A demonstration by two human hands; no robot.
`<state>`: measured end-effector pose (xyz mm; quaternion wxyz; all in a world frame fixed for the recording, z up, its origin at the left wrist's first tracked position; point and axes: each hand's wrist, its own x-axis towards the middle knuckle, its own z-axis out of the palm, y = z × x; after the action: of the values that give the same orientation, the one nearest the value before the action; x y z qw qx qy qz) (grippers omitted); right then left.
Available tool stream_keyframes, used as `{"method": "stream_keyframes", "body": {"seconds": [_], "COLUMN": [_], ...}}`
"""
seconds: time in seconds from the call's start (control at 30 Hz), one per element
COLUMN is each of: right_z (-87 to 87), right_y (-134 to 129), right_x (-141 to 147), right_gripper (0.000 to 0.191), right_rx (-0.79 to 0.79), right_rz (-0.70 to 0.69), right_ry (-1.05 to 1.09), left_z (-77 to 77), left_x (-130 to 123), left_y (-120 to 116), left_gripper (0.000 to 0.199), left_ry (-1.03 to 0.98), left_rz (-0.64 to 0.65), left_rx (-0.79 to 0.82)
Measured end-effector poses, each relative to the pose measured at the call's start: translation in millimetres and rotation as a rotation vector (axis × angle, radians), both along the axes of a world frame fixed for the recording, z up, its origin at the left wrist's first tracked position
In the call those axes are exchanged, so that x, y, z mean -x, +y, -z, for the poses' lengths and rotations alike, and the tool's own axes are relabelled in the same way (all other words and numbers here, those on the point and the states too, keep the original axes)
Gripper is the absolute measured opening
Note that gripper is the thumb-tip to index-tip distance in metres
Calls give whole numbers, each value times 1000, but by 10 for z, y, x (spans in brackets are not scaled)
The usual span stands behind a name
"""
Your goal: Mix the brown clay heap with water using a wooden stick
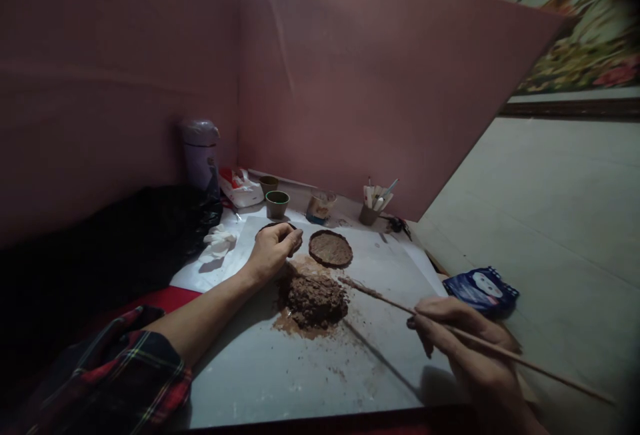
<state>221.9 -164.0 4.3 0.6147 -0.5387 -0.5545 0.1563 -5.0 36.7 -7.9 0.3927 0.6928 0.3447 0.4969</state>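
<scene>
In my right hand is a long thin wooden stick, gripped like a pen, its far end coated in brown paste and raised beside a mound of clumpy brown mud-like material. My left hand is closed at the far left of the mound, fingers curled down. Partly covered by it is a dark brown round piece, and what the fingertips hold is hidden. Just right of that hand lies a flat brown disc with a raised rim.
A pale board with scattered crumbs lies under everything. Behind are small pots, a glass jar and a cup of pens. A white glove and black plastic are left, a blue packet right.
</scene>
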Motion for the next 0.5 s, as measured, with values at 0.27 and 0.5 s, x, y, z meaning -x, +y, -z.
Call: {"method": "stream_keyframes", "body": {"seconds": [0.27,0.5], "right_z": [-286,-5], "right_y": [641,906], "right_x": [261,512], "right_gripper": [23,28], "right_rx": [19,-161], "right_rz": [-168,-44], "right_ry": [247,416], "left_z": [-46,-11], "left_x": [4,13], "left_y": [-20,12], "left_gripper": [41,44], "left_ry": [-112,-118], "left_rz": [29,-13], "left_rx": [44,46]}}
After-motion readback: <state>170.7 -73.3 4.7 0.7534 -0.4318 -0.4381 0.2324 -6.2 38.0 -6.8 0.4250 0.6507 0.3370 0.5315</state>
